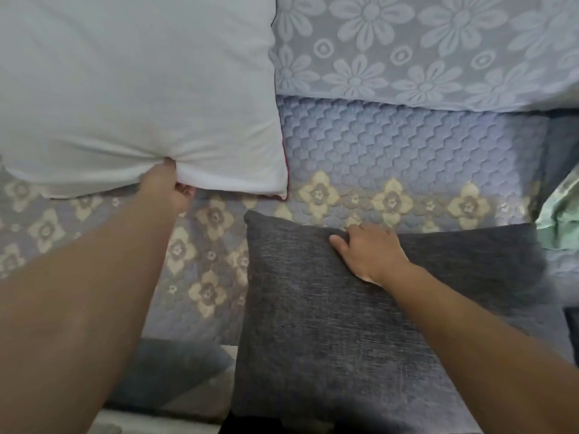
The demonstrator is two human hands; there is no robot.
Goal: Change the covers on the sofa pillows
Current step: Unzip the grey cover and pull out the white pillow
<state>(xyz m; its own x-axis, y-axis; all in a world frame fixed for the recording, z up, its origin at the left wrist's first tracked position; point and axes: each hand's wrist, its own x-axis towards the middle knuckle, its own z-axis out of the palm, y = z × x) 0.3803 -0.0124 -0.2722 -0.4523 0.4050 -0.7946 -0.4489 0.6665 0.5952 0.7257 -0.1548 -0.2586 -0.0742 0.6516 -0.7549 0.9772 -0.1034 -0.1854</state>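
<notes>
A large white pillow (131, 89) without a cover lies at the upper left on the sofa seat. My left hand (167, 189) grips its lower edge, bunching the white fabric. A dark grey covered pillow (313, 324) stands at the lower middle, leaning against the sofa's front. My right hand (368, 250) holds its top edge, with the fingers curled over the rim and the thumb on the near face.
The sofa seat (407, 145) wears a blue quilted throw with cream flowers. A pale blue floral throw (423, 48) covers the backrest. Green patterned fabric (560, 214) shows at the right edge. A grey cloth (169, 371) lies low at the left of the grey pillow.
</notes>
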